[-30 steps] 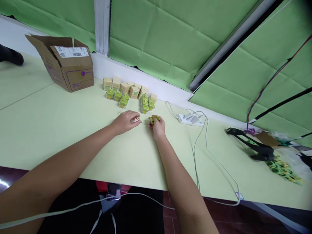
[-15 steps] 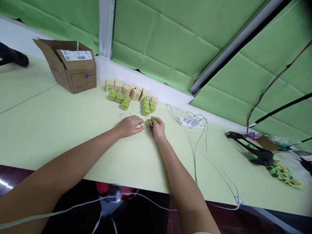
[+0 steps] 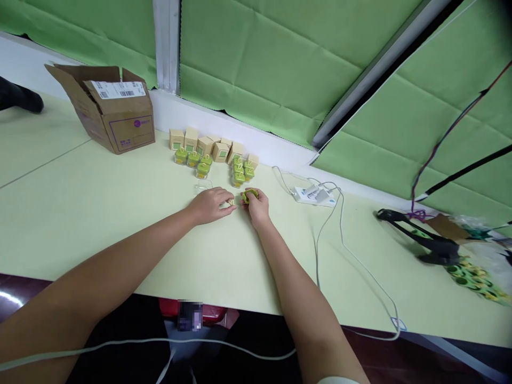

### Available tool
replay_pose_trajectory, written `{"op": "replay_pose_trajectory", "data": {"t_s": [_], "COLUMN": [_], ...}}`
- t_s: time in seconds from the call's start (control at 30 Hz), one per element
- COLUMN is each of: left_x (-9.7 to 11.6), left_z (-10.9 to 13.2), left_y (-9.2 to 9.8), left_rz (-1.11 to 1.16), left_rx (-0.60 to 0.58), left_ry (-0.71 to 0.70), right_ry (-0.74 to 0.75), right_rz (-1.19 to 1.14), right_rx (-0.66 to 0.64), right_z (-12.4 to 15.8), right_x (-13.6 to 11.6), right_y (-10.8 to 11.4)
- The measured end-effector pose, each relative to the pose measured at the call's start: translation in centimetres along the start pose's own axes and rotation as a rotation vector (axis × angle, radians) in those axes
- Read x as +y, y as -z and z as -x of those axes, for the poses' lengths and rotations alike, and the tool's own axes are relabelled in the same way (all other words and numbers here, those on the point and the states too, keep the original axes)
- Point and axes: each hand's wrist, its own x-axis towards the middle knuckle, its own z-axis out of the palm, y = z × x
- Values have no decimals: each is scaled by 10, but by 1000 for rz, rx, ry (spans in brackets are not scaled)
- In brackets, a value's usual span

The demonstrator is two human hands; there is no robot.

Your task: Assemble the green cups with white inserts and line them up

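Note:
My left hand (image 3: 210, 204) rests on the pale green table (image 3: 100, 213), fingers pinched on a tiny pale piece (image 3: 231, 202). My right hand (image 3: 257, 205) is closed around a small green round object (image 3: 248, 195) right beside it. The two hands nearly touch. Just behind them stand several small green-topped clear jars (image 3: 202, 169) and a second cluster of green jars (image 3: 241, 170). A row of small tan boxes (image 3: 208, 144) runs along the wall behind them. A clear lid-like piece (image 3: 204, 184) lies near my left hand.
An open cardboard box (image 3: 112, 114) stands at the back left. A white power strip (image 3: 314, 196) with cables (image 3: 340, 240) lies to the right. At the far right are a black tool (image 3: 424, 242) and a heap of green rings (image 3: 474, 274). A dark sleeve (image 3: 18, 96) shows at the left edge.
Both hands have drawn closer together, my left hand's pinched fingers coming up to the green object in my right. The view shifted slightly.

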Motion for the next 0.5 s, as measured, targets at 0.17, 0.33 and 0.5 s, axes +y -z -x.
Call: {"op": "replay_pose_trajectory", "data": {"t_s": [0.17,0.33,0.5], "left_x": [1,1,0], "left_z": [0,-1,-2], "left_y": [2,4,8], "left_rz": [6,17,63], "left_rx": [8,-4,1], "left_ry": [-4,23,82], "right_ry": [-5,-12,-11], "right_rz": [13,22,34], "right_rx": [3,8,11], "right_z": [-1,2,3], "right_x": [0,-3,-4], "right_y": [0,-1,-2]}}
